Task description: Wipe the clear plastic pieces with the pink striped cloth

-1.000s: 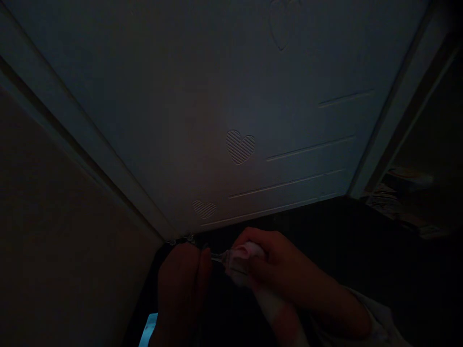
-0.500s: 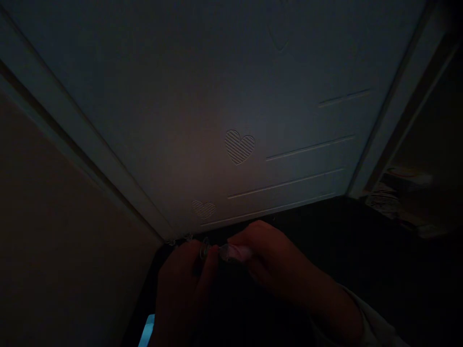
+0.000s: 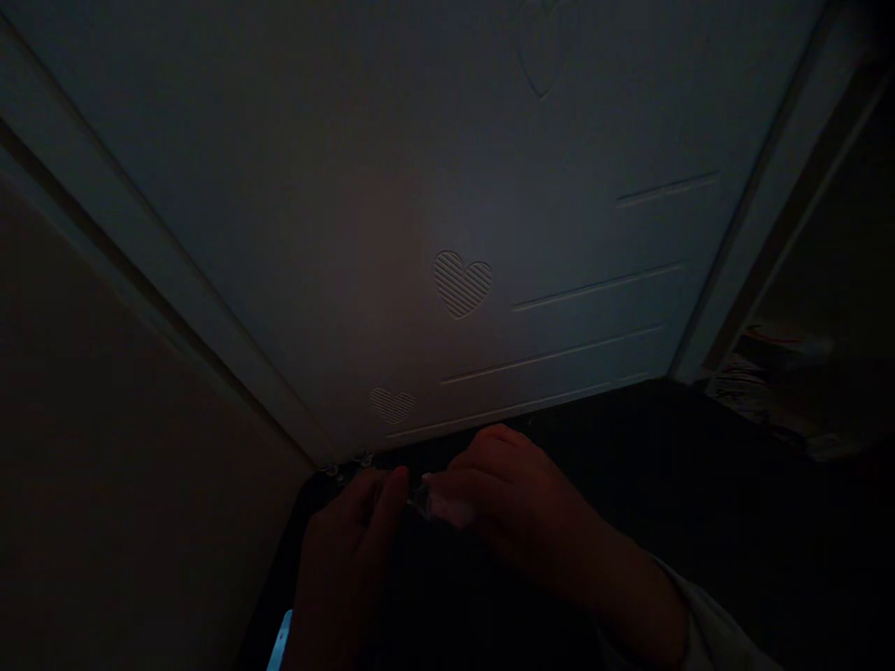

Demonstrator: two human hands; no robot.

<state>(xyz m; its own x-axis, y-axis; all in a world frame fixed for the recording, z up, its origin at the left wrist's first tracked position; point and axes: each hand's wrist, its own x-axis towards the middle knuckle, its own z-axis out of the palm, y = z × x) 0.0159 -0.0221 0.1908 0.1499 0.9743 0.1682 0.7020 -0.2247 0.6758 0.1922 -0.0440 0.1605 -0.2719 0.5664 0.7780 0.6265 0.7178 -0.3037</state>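
Observation:
The scene is very dim. My right hand [image 3: 521, 494] is closed around a pale pink, crumpled cloth or tissue [image 3: 451, 510], whose kind I cannot make out for certain. A small clear, glassy piece [image 3: 420, 499] shows between the cloth and my left hand [image 3: 346, 545]. My left thumb and fingers pinch together at its near end, and most of what they grip is hidden. Both hands are close together, low over the dark floor. A couple of small shiny clear items [image 3: 364, 459] lie on the floor just beyond my left hand.
A white door [image 3: 378, 233] with carved hearts and grooved lines stands right in front. A plain wall [image 3: 90, 419] closes off the left side. At lower left a bright bluish object [image 3: 280, 641] glows beside my wrist. Papers or packages [image 3: 755, 373] are piled at right.
My left thumb has shifted left and up, covering the clear round part that showed before. My right fingers have folded further over the pink material, which has moved slightly left.

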